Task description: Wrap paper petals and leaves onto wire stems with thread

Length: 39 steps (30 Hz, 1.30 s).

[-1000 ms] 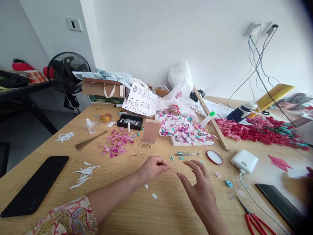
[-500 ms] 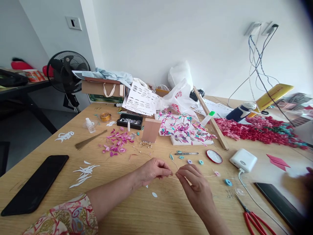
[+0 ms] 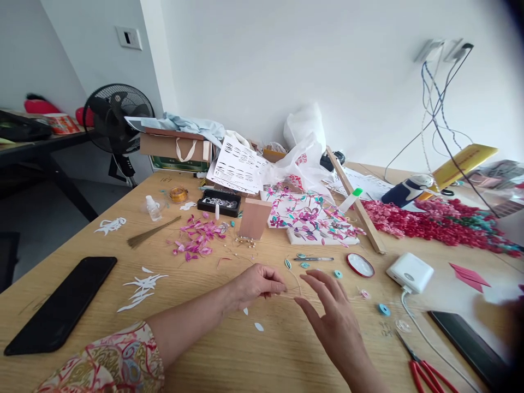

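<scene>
My left hand (image 3: 257, 284) rests low over the wooden table (image 3: 213, 349), its fingers pinched on a thin pale wire stem (image 3: 296, 281) that curves up to a small teal leaf (image 3: 287, 264). Just to its right, my right hand (image 3: 331, 316) hovers with fingers spread and holds nothing; its fingertips are close to the wire. Tweezers (image 3: 313, 258), small teal and purple paper coils (image 3: 338, 274) and a round red-rimmed lid (image 3: 359, 265) lie just beyond the hands.
A black phone (image 3: 61, 303) and white paper cutouts (image 3: 141, 286) lie at the left. Pink petals (image 3: 196, 243), a wooden block (image 3: 254, 218) and a flower-covered board (image 3: 311, 218) sit further back. A white charger (image 3: 409, 272), red-handled scissors (image 3: 428, 371) and a dark tablet (image 3: 466, 341) are at the right.
My right hand had pinched the wire beside the left hand half a second ago; now it has let go, opened and drawn slightly back. The left hand keeps its pinch.
</scene>
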Available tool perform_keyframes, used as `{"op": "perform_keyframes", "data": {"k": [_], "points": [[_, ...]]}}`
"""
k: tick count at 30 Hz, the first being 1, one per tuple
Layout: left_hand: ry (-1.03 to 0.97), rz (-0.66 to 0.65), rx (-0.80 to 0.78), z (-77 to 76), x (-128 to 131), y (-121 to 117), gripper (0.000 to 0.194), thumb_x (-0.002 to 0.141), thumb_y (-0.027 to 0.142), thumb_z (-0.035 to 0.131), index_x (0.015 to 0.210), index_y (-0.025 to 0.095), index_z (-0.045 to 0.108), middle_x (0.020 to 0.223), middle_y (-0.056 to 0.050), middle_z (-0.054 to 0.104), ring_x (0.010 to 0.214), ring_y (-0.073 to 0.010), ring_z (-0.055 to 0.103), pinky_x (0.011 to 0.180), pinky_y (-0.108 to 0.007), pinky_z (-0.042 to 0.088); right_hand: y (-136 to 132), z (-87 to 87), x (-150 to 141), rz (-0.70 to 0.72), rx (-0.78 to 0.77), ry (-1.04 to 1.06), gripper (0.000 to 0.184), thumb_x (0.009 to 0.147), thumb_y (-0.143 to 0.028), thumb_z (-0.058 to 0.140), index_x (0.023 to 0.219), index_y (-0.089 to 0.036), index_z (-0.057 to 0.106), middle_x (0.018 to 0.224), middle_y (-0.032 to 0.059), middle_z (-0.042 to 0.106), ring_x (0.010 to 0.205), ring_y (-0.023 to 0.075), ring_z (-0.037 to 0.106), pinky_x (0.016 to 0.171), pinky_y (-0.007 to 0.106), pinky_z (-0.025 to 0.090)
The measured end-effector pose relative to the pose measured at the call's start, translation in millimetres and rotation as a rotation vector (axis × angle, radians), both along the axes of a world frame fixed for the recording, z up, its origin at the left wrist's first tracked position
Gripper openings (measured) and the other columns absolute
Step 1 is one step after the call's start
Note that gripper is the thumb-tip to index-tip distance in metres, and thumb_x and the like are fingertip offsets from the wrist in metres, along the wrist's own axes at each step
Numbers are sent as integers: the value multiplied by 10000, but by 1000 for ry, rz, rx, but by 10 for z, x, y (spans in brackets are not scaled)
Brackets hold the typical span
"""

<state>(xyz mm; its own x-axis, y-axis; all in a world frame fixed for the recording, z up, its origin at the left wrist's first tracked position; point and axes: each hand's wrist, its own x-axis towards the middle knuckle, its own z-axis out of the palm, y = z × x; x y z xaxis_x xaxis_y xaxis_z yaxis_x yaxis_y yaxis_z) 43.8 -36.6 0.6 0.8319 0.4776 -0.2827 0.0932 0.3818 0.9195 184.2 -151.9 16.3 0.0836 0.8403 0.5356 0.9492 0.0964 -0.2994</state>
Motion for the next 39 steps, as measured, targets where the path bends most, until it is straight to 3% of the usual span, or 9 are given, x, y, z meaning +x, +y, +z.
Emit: {"op": "perform_keyframes", "data": {"k": [4, 9, 11, 18, 20, 26, 29, 35, 39], "points": [[-43, -75, -198, -34, -20, 6, 277, 514, 329, 711, 641, 112, 593, 542, 39, 505, 470, -44, 392, 483, -201, 252, 14, 36, 20, 126, 2, -96, 170, 789, -187, 500, 938, -242, 562, 989, 69, 544, 934, 205, 490, 746, 348, 439], [-56, -96, -159, -18, -15, -1, 221, 570, 297, 678, 636, 112, 577, 556, 33, 498, 471, -45, 382, 475, -193, 258, 11, 102, -33, 203, -42, 13, 130, 801, -153, 472, 793, -229, 577, 802, 35, 578, 793, 172, 510, 664, 305, 424], [-49, -71, 15, 1, -8, -14, 162, 618, 265, 641, 629, 117, 577, 567, 28, 489, 500, -59, 386, 493, -196, 287, 11, 99, -66, 170, -84, 119, 142, 807, -172, 454, 723, -215, 560, 731, 24, 566, 723, 160, 507, 629, 293, 414], [-110, -13, 1178, -25, -7, -89, 206, 784, 147, 418, 703, 129, 606, 673, -41, 509, 690, -136, 450, 661, -257, 348, 68, -98, -59, -96, -286, 622, 291, 776, -352, 471, 535, -193, 432, 500, -37, 445, 504, 122, 458, 473, 242, 366], [-76, 43, 1107, -27, 0, -83, 192, 775, 156, 441, 680, 130, 606, 667, -36, 510, 674, -129, 452, 646, -248, 350, 52, -118, -31, -90, -320, 646, 254, 774, -370, 472, 598, -188, 492, 525, -25, 492, 521, 132, 488, 478, 244, 390], [16, 29, 74, -16, 8, -9, 217, 609, 322, 643, 643, 115, 584, 537, 38, 484, 494, -63, 383, 496, -202, 288, -54, -38, 30, 10, -70, 129, 283, 779, -276, 506, 1061, -242, 510, 1068, 80, 524, 907, 202, 524, 707, 327, 465], [-32, -41, -147, -42, -5, 4, 275, 537, 336, 694, 643, 109, 580, 546, 38, 508, 475, -48, 388, 478, -198, 250, -38, 12, 44, 104, -43, -24, 214, 803, -214, 477, 1002, -251, 544, 1025, 77, 531, 907, 192, 517, 698, 311, 467], [-65, -81, -158, -20, -12, -5, 237, 552, 301, 684, 636, 107, 578, 540, 43, 489, 462, -41, 375, 477, -194, 257, 20, 106, -13, 189, -63, 16, 133, 807, -174, 466, 779, -225, 586, 842, 51, 572, 794, 172, 517, 645, 287, 437], [-60, 1, 356, 10, -5, -41, 138, 666, 247, 595, 635, 114, 586, 592, 19, 489, 546, -75, 420, 538, -206, 322, 35, 49, -66, 87, -118, 262, 176, 813, -215, 443, 665, -200, 537, 737, 36, 566, 725, 162, 515, 624, 277, 417]]}}
